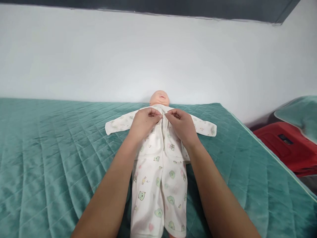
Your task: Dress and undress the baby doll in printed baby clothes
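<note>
I am pinching my left hand [145,123] and right hand [182,125] closed on the white printed cotton babysuit [160,172] so its front edges meet over the chest of the bald plastic doll [159,98]

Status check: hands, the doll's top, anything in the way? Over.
Both pinching: left hand and right hand on front edges of the white top, at the chest. Doll face up on teal quilt. Nothing over the garment but the hands.

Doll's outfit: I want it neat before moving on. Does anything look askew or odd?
Mostly tidy. The doll lies straight on the quilt; left hand and right hand pinch the top at the chest. Both sleeves look flat, with no doll hands showing at the cuffs.
</note>
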A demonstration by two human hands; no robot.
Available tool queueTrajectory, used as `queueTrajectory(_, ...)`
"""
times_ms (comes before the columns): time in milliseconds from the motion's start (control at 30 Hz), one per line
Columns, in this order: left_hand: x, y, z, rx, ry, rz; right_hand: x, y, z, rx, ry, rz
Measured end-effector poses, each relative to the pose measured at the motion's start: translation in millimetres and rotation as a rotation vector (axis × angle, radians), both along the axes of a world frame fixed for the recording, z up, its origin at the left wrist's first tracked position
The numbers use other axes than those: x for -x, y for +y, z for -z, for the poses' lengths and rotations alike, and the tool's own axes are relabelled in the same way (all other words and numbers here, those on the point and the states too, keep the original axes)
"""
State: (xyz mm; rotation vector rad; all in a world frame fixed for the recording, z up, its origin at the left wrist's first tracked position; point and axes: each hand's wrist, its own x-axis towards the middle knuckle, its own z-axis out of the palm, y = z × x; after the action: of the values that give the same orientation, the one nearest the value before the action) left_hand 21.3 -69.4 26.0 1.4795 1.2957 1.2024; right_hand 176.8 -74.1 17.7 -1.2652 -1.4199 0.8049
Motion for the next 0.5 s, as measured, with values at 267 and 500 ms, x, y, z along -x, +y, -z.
queueTrajectory(267,-1.6,4.5,7.6,-0.077,-0.202,0.069,9.5,-6.3,-1.4,-0.021,0.043,-0.01)
queueTrajectory(500,1.8,2.0,0.2,0.0,-0.041,0.015,11.2,-8.3,0.5,-0.024,0.005,0.001)
